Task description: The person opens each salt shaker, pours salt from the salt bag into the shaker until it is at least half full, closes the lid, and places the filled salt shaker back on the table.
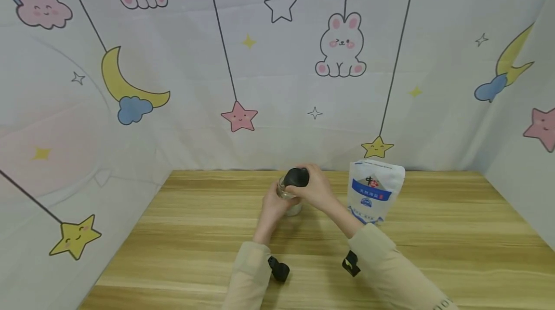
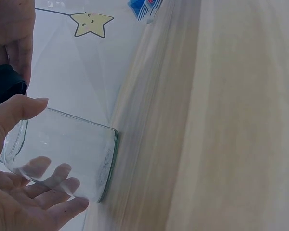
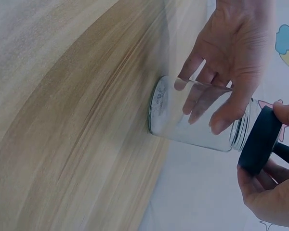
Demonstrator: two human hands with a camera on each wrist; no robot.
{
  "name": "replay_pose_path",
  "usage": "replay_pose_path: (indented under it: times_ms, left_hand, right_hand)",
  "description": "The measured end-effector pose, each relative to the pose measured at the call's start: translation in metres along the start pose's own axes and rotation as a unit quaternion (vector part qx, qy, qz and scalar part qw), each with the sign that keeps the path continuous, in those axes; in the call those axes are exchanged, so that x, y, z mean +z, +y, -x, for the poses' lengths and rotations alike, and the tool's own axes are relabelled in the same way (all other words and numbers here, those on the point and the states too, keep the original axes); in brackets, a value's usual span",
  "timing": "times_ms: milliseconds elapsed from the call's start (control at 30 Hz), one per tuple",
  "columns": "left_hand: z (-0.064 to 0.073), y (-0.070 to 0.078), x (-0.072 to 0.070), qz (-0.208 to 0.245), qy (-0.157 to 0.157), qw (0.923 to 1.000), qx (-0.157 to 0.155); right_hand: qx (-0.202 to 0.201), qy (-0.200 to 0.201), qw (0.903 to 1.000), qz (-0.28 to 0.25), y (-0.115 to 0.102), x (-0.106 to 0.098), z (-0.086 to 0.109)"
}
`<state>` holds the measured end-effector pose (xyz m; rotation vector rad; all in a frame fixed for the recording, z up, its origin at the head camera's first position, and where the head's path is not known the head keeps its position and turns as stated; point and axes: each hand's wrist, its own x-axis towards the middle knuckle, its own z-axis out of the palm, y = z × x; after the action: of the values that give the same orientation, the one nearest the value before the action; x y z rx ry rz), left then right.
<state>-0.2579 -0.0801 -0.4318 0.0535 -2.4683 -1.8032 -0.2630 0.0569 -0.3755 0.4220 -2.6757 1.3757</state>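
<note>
A clear glass jar [image 3: 197,120] stands on the table, its base showing a whitish mark and its walls see-through. My left hand [image 1: 272,204] grips it from the left, thumb near the neck and fingers along the far side. At the jar's mouth, a black lid [image 3: 257,139] with a narrower stem on top is held in my right hand [image 1: 316,189]. Thumb and fingers pinch the lid's edge in the right wrist view. From the head, the lid looks tilted, with the glass rim showing beside it.
To the right of my right hand stands a white pouch [image 1: 375,192] with a blue band and Chinese characters. The wood-grain table [image 1: 195,247] ends at a white curtain [image 1: 277,83] printed with stars, moons and rabbits. Black straps with small devices sit at both wrists.
</note>
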Motion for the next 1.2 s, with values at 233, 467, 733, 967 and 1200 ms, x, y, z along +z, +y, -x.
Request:
replay_pose_path:
  times_ms: [233, 467, 733, 967, 1200]
  left_hand:
    - [0.001, 0.000, 0.000, 0.002, -0.005, 1.0000, 0.000]
    - [0.000, -0.001, -0.001, -0.007, -0.002, 1.0000, 0.004]
    - [0.000, 0.000, -0.001, 0.000, -0.002, 1.0000, -0.001]
    - [-0.001, -0.003, -0.001, 0.004, -0.003, 1.0000, -0.002]
    - [-0.002, -0.004, -0.001, 0.002, -0.008, 0.9999, 0.015]
  right_hand:
    - [-0.010, 0.006, 0.9998, 0.015, 0.003, -0.005, 0.002]
    - [-0.020, 0.007, 0.9991, 0.036, 0.003, -0.008, 0.005]
    - [-0.014, -0.004, 0.9989, 0.045, 0.003, -0.013, 0.009]
    - [-0.020, -0.008, 0.9972, 0.071, 0.007, -0.016, 0.013]
    - [-0.012, -0.018, 0.9971, 0.072, 0.010, -0.020, 0.017]
